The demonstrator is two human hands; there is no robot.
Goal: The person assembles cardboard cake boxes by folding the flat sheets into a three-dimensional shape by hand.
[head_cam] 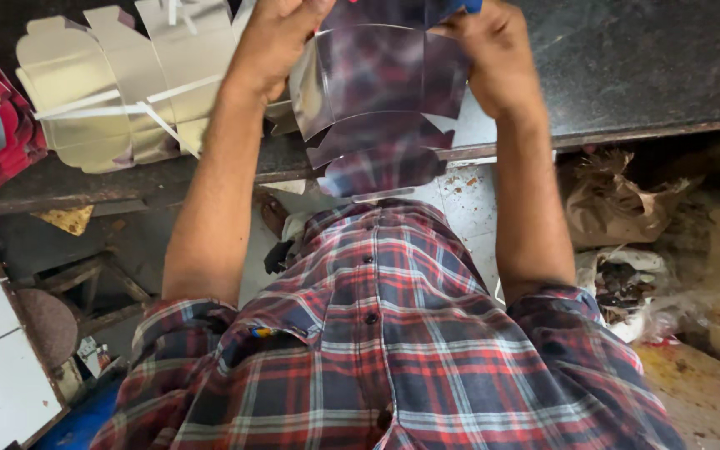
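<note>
Both arms stretched forward over the dark counter (627,75). Left hand (272,37) and right hand (493,54) gripped opposite edges of a shiny flat carton (377,92), held above the counter edge. Silver cartons (102,92) stacked just left.

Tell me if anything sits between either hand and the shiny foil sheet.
Nothing visible does. The left hand and right hand both already grip the foil sheet at its upper edges, holding it over the counter. The stack of foil blanks lies off to the left, apart from it.
</note>
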